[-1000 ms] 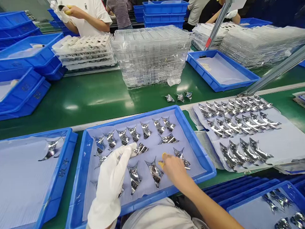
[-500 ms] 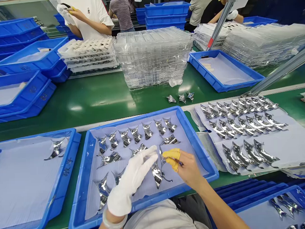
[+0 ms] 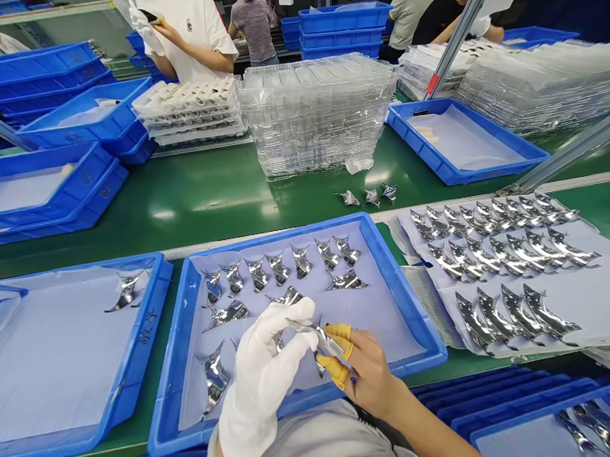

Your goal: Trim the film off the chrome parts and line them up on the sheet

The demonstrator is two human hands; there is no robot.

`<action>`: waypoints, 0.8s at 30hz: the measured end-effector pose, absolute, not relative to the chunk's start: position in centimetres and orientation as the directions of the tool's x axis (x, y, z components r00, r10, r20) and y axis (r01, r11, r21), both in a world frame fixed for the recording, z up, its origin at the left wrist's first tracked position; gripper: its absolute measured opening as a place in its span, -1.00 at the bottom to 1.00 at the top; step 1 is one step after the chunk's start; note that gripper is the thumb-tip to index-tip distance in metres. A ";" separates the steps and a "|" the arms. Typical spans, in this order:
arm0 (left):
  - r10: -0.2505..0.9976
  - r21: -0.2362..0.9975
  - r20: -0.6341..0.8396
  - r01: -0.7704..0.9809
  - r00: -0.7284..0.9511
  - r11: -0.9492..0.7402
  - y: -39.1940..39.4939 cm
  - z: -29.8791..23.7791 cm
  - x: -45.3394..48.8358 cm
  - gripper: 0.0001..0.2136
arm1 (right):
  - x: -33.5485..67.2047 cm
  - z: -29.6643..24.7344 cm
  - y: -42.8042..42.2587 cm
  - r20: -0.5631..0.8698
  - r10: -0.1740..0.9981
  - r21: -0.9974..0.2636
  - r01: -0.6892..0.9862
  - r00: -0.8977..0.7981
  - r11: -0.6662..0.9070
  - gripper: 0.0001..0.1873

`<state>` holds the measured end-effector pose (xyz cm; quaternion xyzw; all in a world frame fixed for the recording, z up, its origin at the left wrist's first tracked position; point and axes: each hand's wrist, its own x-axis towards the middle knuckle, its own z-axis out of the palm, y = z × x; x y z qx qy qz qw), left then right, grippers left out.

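My left hand (image 3: 263, 373), in a white glove, pinches one end of a shiny curved metal piece (image 3: 325, 340) between thumb and fingers. My right hand (image 3: 362, 363), with yellow finger cots, grips the other end of this piece. A thin dark pointed tool (image 3: 354, 385) is tucked in the right hand; its full shape is hidden. Both hands are above the near part of a blue tray (image 3: 407, 291) lined with white sheet. More shiny pronged metal pieces (image 3: 256, 273) lie spaced out in the tray, some hidden beneath my hands.
At right, rows of similar pieces (image 3: 503, 255) lie on white sheets. A second blue tray (image 3: 152, 307) stands at left. Farther back are a tall stack of clear plastic trays (image 3: 321, 114), another blue tray (image 3: 483, 172) and a slanting metal post (image 3: 567, 153). Several people stand across the bench.
My hands have come together around a metal piece, which is now lifted toward me between them. The left fingers have gone from extended to pinching. The view has shifted slightly left.
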<state>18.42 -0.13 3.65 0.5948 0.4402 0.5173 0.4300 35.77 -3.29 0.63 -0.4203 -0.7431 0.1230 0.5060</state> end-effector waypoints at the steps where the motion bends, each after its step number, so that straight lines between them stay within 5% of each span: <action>1: 0.959 0.957 0.271 0.083 0.084 -0.278 -0.2 3.8 18.5 -0.68 | 35.8 0.5 -3.4 0.660 0.739 -0.592 0.511 -0.135 0.623 -0.77; 4: 0.959 0.954 0.284 0.100 0.017 -0.284 -0.6 3.9 18.6 -0.70 | 35.8 0.0 -3.6 0.704 0.698 -0.544 0.533 -0.130 0.648 -0.78; 8: 0.987 0.993 0.093 0.091 -0.131 -0.081 -1.1 3.9 18.3 -0.90 | 35.6 0.1 -3.9 0.723 0.677 -0.534 0.509 -0.139 0.675 -0.78; 13: 0.978 0.991 -0.112 0.054 -0.177 0.123 -1.3 4.4 17.8 -0.73 | 35.4 1.3 -4.2 0.697 0.715 -0.577 0.548 -0.057 0.606 -0.84; 24: 0.987 0.996 0.039 0.091 -0.158 -0.025 -0.4 4.7 18.9 -0.74 | 35.3 2.7 -4.4 0.645 0.762 -0.622 0.541 -0.056 0.566 -0.86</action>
